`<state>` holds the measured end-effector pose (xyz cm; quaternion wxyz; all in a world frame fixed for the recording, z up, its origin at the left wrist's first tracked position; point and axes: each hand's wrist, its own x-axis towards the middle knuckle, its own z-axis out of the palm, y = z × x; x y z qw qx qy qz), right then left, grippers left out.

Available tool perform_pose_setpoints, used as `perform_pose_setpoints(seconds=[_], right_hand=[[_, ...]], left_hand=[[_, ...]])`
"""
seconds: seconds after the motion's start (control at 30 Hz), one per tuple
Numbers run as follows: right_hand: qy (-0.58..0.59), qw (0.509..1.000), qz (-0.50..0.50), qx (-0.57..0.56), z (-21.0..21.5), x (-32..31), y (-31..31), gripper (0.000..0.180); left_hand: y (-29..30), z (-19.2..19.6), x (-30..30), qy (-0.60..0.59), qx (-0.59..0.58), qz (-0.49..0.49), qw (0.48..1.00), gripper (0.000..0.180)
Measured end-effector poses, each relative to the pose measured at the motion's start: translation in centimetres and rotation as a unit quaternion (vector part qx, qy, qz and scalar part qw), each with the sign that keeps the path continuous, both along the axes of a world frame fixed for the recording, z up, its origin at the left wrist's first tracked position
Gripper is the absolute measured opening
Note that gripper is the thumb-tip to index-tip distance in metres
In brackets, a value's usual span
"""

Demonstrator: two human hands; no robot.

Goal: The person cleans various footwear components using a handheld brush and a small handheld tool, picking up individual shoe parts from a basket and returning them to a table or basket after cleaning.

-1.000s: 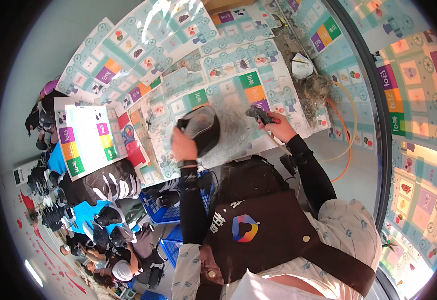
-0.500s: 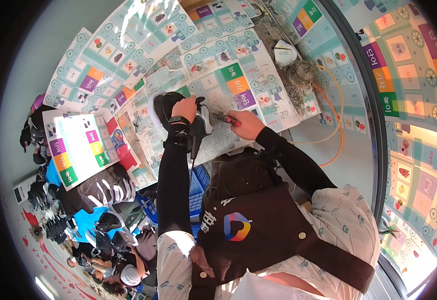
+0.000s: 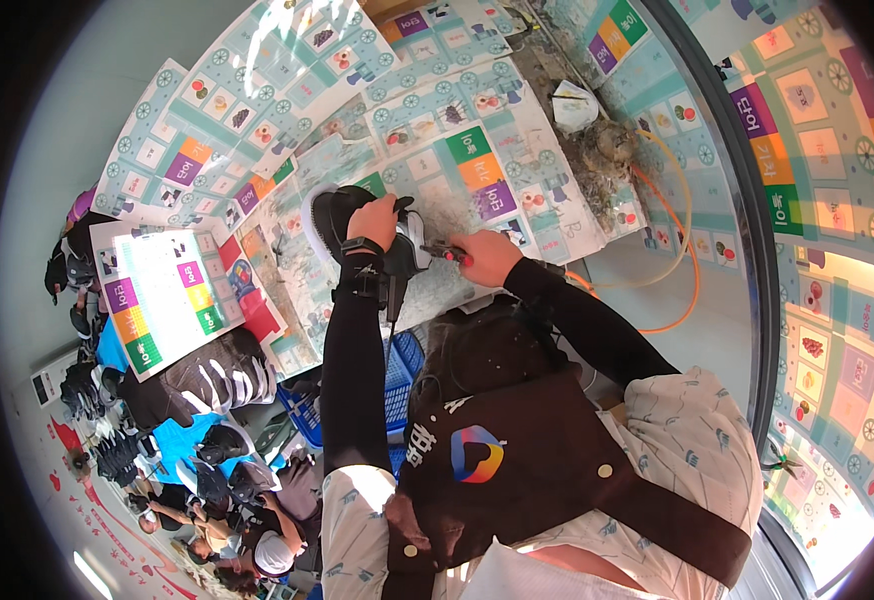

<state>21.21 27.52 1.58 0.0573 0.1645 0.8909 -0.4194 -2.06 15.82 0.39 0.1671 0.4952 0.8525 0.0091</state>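
On the sheet-covered bench, a black sneaker (image 3: 331, 212) with white sole and white side panels lies under my left hand (image 3: 372, 222). My left fingers are closed on its upper, near the opening. My right hand (image 3: 490, 257) grips a small red-handled tool (image 3: 441, 251) with a dark metal head, which looks like pliers. Its head is at the white edge of the shoe, on the side nearest my right hand. Whether the jaws pinch any material is too small to make out. A thin dark cord hangs below my left wrist.
Printed sheets cover the worktable (image 3: 547, 215) and its surrounding boards. Blue plastic baskets (image 3: 404, 375) stand below the near edge. An orange hose (image 3: 695, 275) and a yellow one loop at the right. A white cup-shaped item (image 3: 574, 107) lies at the back right. Several people are at lower left.
My right hand has brought the red-handled tool left and slightly down, its head now at the shoe's edge. My left hand keeps its hold on the shoe.
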Motion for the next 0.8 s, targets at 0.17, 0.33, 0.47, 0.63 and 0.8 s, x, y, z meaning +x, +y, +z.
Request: perform_pose_setpoints(seconds=[0.17, 0.33, 0.47, 0.63, 0.8], right_hand=[[0.020, 0.998, -0.056, 0.000, 1.0, 0.1, 0.0, 0.021], [-0.026, 0.999, 0.034, -0.027, -0.3, 0.9, -0.6, 0.024], [0.028, 0.993, -0.022, -0.109, 0.0, 1.1, 0.2, 0.027], [0.060, 0.990, -0.092, -0.091, -0.2, -0.1, 0.6, 0.028], [0.044, 0.994, -0.073, -0.063, -1.6, -1.0, 0.3, 0.029]], left_hand=[[-0.1, 0.1, 0.2, 0.000, 0.030, -0.003, 1.000, 0.012], [-1.0, 1.4, 0.3, 0.078, 0.003, -0.018, 0.997, 0.010], [-2.4, 4.7, 0.3, 0.256, 0.057, -0.028, 0.965, 0.019], [-2.7, 3.1, 0.1, 0.255, 0.175, -0.024, 0.951, 0.041], [-2.2, -0.4, 2.1, 0.068, 0.215, 0.076, 0.971, 0.039]])
